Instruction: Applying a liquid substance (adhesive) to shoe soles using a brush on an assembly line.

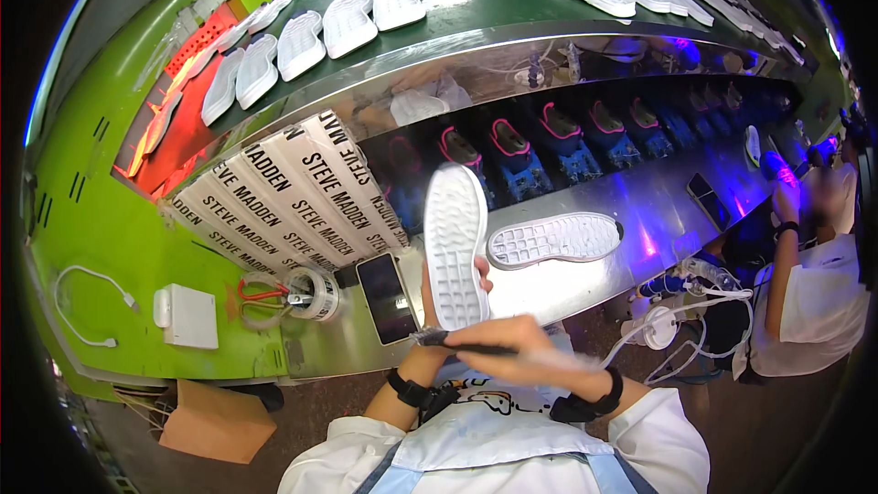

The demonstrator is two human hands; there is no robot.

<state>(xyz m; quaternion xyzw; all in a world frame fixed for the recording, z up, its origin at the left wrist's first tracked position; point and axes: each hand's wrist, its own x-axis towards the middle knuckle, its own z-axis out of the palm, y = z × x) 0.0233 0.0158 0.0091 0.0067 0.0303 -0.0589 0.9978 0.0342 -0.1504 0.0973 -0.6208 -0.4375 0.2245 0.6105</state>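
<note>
In front of me, my left hand [428,297] grips a white shoe sole [455,242] near its lower end, its inner side with a grid of hollows turned toward me. My right hand [526,348] is closed around the dark handle of a brush [480,349]. The brush head points left and lies just below the sole, over my left wrist; whether it touches anything I cannot tell. A second white sole [556,240] rests on the metal bench [540,297] right of the held one, hollow side up.
Left of the soles stand a phone [387,297], a tape roll [314,295], red-handled scissors [262,290] and stacked printed white boxes [283,197]. Dark shoe uppers [512,142] line the lower shelf. More soles [349,26] lie on the green belt [457,0]. At right, a co-worker's hand [785,199] is under purple light.
</note>
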